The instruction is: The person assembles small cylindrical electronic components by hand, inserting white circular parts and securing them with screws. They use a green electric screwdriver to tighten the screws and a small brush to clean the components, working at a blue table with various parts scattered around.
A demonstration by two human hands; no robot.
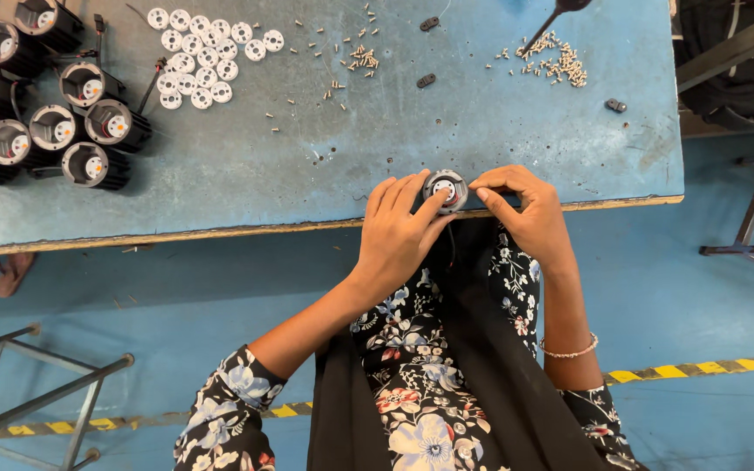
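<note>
left hand [397, 234]: forearm angled in, fingers extended, index tip pressing forward
right hand [524, 212]: wrist bent inward, fingertips pinched, bracelet on forearm

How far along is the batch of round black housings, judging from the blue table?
Looks done: about eight round black housings with fitted white centres stand at the table's left end. In hand: the left hand and right hand grip one small round black-and-white part at the near edge. Left: a pile of loose white discs and scattered small screws remain unused.
</note>
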